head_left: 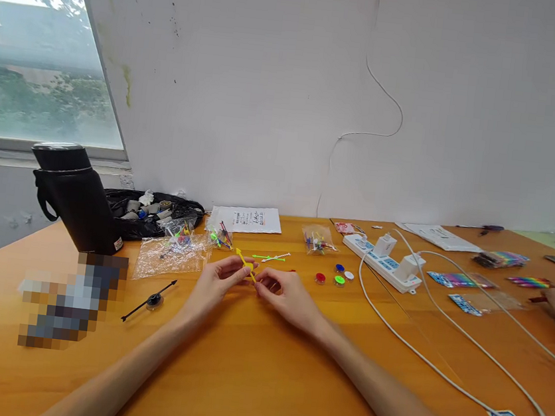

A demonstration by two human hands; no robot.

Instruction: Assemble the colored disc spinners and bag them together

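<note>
Between the fingertips: one yellow stick (245, 263), pinched by left hand (216, 282) and right hand (283, 295).
Right of fingers: four discs (334, 276).
Hidden: stick's middle.

"What colour is that stick (245, 262) in my fingers?"

"Yellow. On the orange-brown wooden table (248, 378) beyond it lie a green stick (268, 258) and a white stick (276, 257)."

"And the small round pieces?"

"A red disc (320, 278), a bright green disc (340, 280), a blue disc (339, 268) and a white disc (348, 275)."

"To my left?"

"A black stick (146, 300) through a black disc, and a black flask (75, 198). The power strip (381, 261) is white with pale blue marks, its cable (440, 367) white. The packets (459, 280) on the right show rainbow stripes."
</note>
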